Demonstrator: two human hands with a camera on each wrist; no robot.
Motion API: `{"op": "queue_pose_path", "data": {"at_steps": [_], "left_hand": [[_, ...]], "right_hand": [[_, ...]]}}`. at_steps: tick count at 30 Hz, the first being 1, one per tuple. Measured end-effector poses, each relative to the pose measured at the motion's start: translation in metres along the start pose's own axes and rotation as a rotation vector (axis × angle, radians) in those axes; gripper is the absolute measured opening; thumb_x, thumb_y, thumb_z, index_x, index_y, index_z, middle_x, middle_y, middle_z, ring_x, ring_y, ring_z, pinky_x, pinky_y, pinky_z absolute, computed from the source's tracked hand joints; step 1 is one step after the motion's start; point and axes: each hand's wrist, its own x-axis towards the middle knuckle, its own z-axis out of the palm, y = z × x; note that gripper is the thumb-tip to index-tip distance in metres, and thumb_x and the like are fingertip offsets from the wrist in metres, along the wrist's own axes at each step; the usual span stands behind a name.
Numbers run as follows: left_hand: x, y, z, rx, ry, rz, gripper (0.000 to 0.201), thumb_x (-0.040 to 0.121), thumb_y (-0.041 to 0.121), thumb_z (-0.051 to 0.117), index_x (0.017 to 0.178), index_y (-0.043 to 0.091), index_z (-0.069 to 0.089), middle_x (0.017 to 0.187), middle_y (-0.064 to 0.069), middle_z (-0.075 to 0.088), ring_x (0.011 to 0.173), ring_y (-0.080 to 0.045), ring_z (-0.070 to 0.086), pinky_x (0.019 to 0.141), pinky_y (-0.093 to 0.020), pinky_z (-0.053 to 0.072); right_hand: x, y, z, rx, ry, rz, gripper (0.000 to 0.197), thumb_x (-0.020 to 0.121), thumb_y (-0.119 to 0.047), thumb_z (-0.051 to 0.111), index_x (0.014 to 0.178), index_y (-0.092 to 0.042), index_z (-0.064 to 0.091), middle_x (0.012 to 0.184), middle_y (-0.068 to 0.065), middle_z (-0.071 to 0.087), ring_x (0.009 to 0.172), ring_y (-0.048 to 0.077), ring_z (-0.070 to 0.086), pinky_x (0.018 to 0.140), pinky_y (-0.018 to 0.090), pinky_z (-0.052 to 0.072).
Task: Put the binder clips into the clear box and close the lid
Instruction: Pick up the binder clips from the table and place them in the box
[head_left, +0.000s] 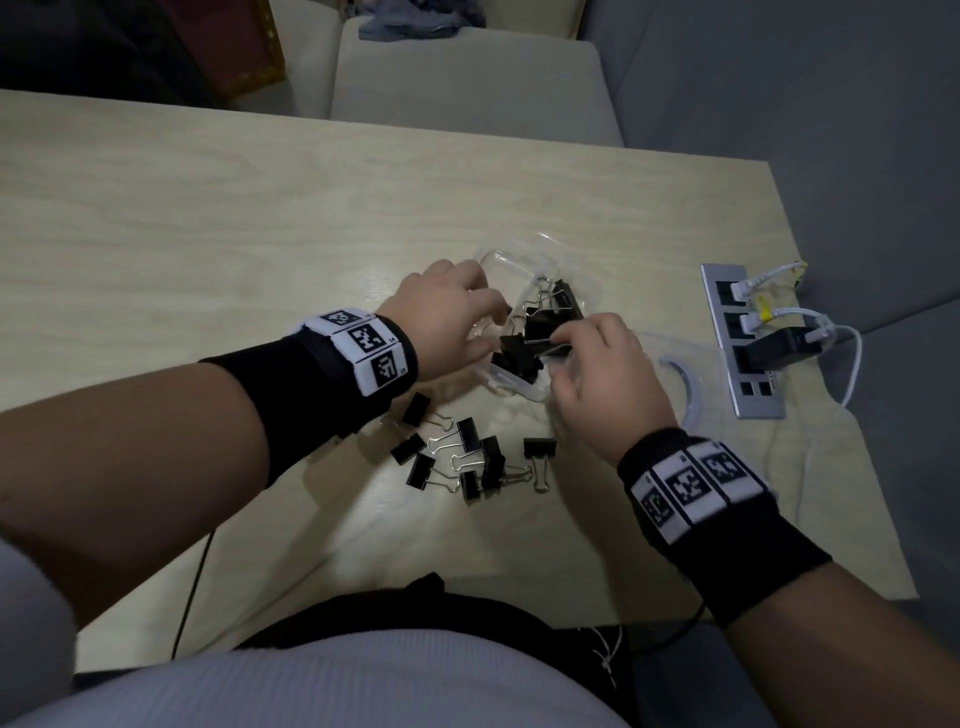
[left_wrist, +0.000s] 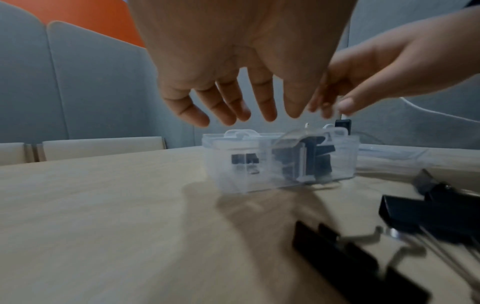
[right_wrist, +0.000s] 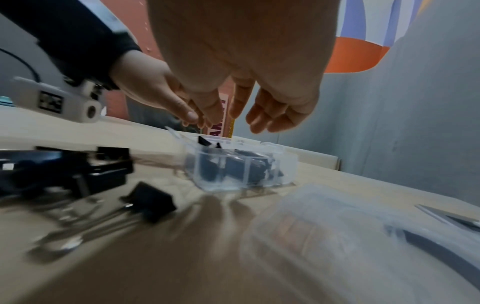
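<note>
Clear box: the clear box (head_left: 519, 387) stands lidless near the middle of the table (head_left: 208, 234), with several black binder clips already inside; both wrist views show them through its wall (left_wrist: 280, 164) (right_wrist: 241, 168).
Lid: the lid (head_left: 680, 374) lies flat on the table just right of the box, beside the right hand; the right wrist view shows it large and blurred in the foreground (right_wrist: 363, 236).
Loose clips: a cluster of binder clips (head_left: 467, 457) lies on the table on the near side of the box, between the two forearms.
Left hand: the left hand (head_left: 447, 317) is over the box's left side; the left wrist view shows its fingers (left_wrist: 233, 107) spread, straight and pointing down above the box, holding nothing.
Right hand: the right hand (head_left: 602, 374) is over the box's near right corner; from the head view a clip seems to sit at its fingertips, but the right wrist view shows the fingers (right_wrist: 262, 119) loosely extended above the box with nothing clearly gripped, so I cannot tell.
Head view only: a grey power strip (head_left: 743, 343) with white cables plugged in, at the table's right edge, and a pale chair (head_left: 467, 78) beyond the far edge.
Right wrist view only: the white camera mount (right_wrist: 59, 100) under the left wrist.
</note>
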Motion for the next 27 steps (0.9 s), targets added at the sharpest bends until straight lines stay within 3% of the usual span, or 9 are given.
{"op": "queue_pose_path", "data": {"at_steps": [3, 7, 10, 14, 17, 19, 21, 24, 27], "left_hand": [[-0.015, -0.015, -0.003, -0.019, 0.021, 0.005, 0.02, 0.087, 0.032, 0.056, 0.104, 0.024, 0.063, 0.105, -0.004, 0.059, 0.095, -0.026, 0.055, 0.08, -0.041, 0.048], [-0.034, -0.032, -0.007, 0.004, -0.078, -0.028, 0.018, 0.087, 0.025, 0.053, 0.102, 0.024, 0.063, 0.092, 0.003, 0.06, 0.084, -0.02, 0.059, 0.071, -0.032, 0.048], [-0.047, -0.035, -0.007, 0.028, -0.246, -0.027, 0.022, 0.086, 0.032, 0.057, 0.107, 0.027, 0.06, 0.088, 0.009, 0.054, 0.085, -0.019, 0.059, 0.074, -0.029, 0.046], [-0.058, -0.024, 0.002, 0.073, -0.482, -0.002, 0.064, 0.071, 0.047, 0.075, 0.126, 0.032, 0.046, 0.109, 0.006, 0.049, 0.094, -0.017, 0.055, 0.08, -0.029, 0.046], [-0.059, -0.018, 0.013, 0.158, -0.55, 0.016, 0.083, 0.062, 0.048, 0.082, 0.132, 0.031, 0.038, 0.121, 0.0, 0.042, 0.097, -0.02, 0.055, 0.083, -0.032, 0.048], [-0.06, -0.015, 0.02, 0.218, -0.528, -0.003, 0.079, 0.062, 0.043, 0.082, 0.128, 0.03, 0.04, 0.122, -0.002, 0.04, 0.096, -0.024, 0.057, 0.082, -0.036, 0.051], [-0.061, -0.014, 0.025, 0.224, -0.468, -0.031, 0.064, 0.066, 0.038, 0.077, 0.121, 0.029, 0.045, 0.12, -0.004, 0.042, 0.092, -0.027, 0.058, 0.08, -0.039, 0.053], [-0.06, -0.012, 0.026, 0.187, -0.396, -0.069, 0.041, 0.072, 0.033, 0.068, 0.109, 0.024, 0.053, 0.114, -0.005, 0.045, 0.085, -0.028, 0.059, 0.078, -0.041, 0.055], [-0.059, -0.013, 0.026, 0.166, -0.401, -0.085, 0.035, 0.073, 0.031, 0.068, 0.104, 0.021, 0.055, 0.111, -0.004, 0.045, 0.084, -0.027, 0.059, 0.077, -0.039, 0.054]], "right_hand": [[-0.026, -0.002, 0.007, 0.005, -0.134, -0.027, 0.024, 0.087, -0.024, 0.056, 0.109, -0.016, 0.056, 0.105, 0.002, 0.054, 0.082, 0.019, 0.056, 0.072, 0.038, 0.052], [-0.051, -0.007, 0.026, -0.101, -0.43, 0.169, 0.046, 0.085, -0.045, 0.061, 0.12, -0.02, 0.046, 0.116, 0.002, 0.046, 0.092, 0.023, 0.059, 0.077, 0.039, 0.054], [-0.055, -0.012, 0.034, -0.02, -0.438, 0.23, 0.041, 0.089, -0.039, 0.06, 0.122, -0.018, 0.047, 0.119, 0.005, 0.045, 0.09, 0.025, 0.06, 0.078, 0.036, 0.052], [-0.048, -0.015, 0.034, -0.006, -0.423, 0.224, 0.038, 0.092, -0.032, 0.055, 0.126, -0.016, 0.047, 0.126, 0.008, 0.042, 0.09, 0.025, 0.06, 0.08, 0.036, 0.052], [-0.044, -0.022, 0.032, 0.017, -0.502, 0.197, 0.061, 0.084, -0.049, 0.061, 0.136, -0.026, 0.038, 0.135, 0.005, 0.034, 0.105, 0.023, 0.057, 0.088, 0.038, 0.051], [-0.044, -0.028, 0.033, -0.02, -0.544, 0.161, 0.073, 0.076, -0.062, 0.064, 0.137, -0.037, 0.033, 0.137, 0.005, 0.03, 0.112, 0.025, 0.052, 0.089, 0.04, 0.051], [-0.046, -0.033, 0.037, -0.087, -0.54, 0.137, 0.073, 0.074, -0.066, 0.062, 0.136, -0.042, 0.032, 0.139, 0.006, 0.028, 0.117, 0.027, 0.046, 0.088, 0.04, 0.05], [-0.047, -0.036, 0.043, -0.085, -0.441, 0.116, 0.052, 0.081, -0.056, 0.059, 0.126, -0.035, 0.043, 0.131, 0.007, 0.033, 0.109, 0.029, 0.047, 0.08, 0.039, 0.05], [-0.045, -0.036, 0.046, -0.013, -0.393, 0.112, 0.035, 0.085, -0.044, 0.06, 0.114, -0.027, 0.049, 0.118, 0.005, 0.039, 0.097, 0.027, 0.051, 0.075, 0.038, 0.052]]}}
